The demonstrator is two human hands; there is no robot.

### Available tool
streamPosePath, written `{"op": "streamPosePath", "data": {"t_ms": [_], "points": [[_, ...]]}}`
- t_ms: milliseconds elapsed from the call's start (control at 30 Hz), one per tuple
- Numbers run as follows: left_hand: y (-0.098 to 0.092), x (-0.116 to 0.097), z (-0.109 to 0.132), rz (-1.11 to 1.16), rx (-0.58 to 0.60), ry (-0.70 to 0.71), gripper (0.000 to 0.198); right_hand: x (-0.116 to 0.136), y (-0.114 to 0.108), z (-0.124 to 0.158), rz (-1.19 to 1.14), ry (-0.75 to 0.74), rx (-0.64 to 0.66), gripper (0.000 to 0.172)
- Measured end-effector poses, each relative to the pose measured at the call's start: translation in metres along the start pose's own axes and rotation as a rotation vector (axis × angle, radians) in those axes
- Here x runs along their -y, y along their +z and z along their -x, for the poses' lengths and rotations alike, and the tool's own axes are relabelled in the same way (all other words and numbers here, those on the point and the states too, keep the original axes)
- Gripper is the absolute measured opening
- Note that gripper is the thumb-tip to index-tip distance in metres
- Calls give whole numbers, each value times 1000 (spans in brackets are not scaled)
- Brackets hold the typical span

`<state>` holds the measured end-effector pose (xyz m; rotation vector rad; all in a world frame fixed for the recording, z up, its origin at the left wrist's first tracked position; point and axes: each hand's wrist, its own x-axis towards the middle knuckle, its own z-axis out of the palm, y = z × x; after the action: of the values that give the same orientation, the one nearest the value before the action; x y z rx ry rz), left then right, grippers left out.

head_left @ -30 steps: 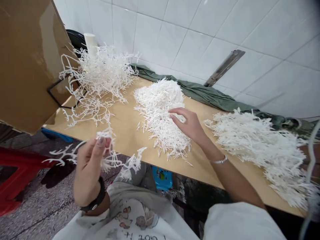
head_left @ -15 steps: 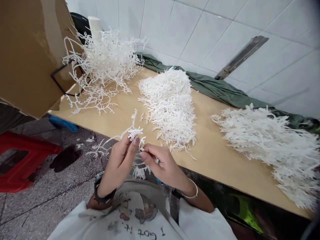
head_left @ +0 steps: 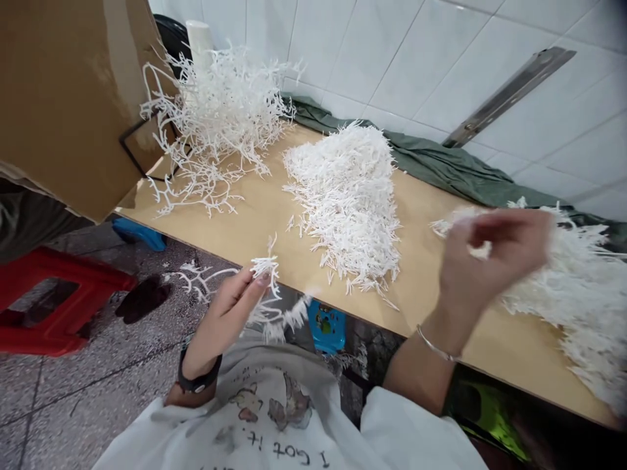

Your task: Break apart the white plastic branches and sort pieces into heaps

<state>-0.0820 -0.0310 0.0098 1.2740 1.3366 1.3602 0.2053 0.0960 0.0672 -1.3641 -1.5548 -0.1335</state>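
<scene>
Along the near edge of the counter [head_left: 264, 205], a strip of tan, smooth board shows in front of the left tangle [head_left: 235, 117], and wider strips run either side of the middle heap [head_left: 347, 209]. We have our left hand [head_left: 220, 326] just off that edge, on our side of it, thumb and fingers pinched on a bunch of white sprigs [head_left: 265, 266], with thin forked stems trailing out both sides. Our right hand [head_left: 490, 267] is blurred, fingers curled, over the counter and in front of the left end of the right heap [head_left: 588, 313]; we cannot tell whether it grips anything.

The tangle is loose and springy, all open, curving branches; the middle heap is packed with short, straight, needle-like pieces; the right heap looks shaggier.

Behind, a crumpled green cloth [head_left: 431, 173] lies along the foot of the glossy tiled wall [head_left: 382, 59], where a metal bar [head_left: 509, 98] slants up. At our left, a big cardboard box [head_left: 63, 98] and a thin black frame [head_left: 133, 158] crowd the tangle, with a white cylinder [head_left: 198, 39] standing behind. Below, we see a red stool [head_left: 53, 300] on the speckled floor [head_left: 98, 391].
</scene>
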Motion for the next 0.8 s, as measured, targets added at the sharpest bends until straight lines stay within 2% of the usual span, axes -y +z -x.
{"op": "streamPosePath", "data": {"t_ms": [100,167,233,300,367,433,467,600,633,667,733,800], "points": [[1,-4,-3,-95,118,22,32,-10,31,0,135,-1,109,11],[1,-7,-5,-142,182,23,32,2,41,12,63,-12,186,12],[1,-9,-6,-172,219,25,32,28,43,29,-134,-57,273,10],[3,-11,-7,-173,253,36,33,59,40,47,-354,-187,479,16],[5,-12,-8,-158,288,45,33,84,37,60,-459,-341,714,23],[7,-13,-9,-163,325,46,34,98,37,67,-512,-403,896,18],[8,-13,-9,-176,359,46,33,100,38,69,-547,-389,968,17],[2,-17,-9,-152,545,40,34,96,37,72,-719,-249,1166,39],[0,-18,-7,-122,572,46,35,93,33,70,-730,-231,1115,44],[-3,-19,-5,-93,602,57,36,89,28,66,-723,-222,1000,48],[-9,-19,1,-50,678,71,37,79,14,52,-683,-216,686,55],[-13,-16,8,-24,664,46,38,66,2,32,-677,-187,318,55]]}}
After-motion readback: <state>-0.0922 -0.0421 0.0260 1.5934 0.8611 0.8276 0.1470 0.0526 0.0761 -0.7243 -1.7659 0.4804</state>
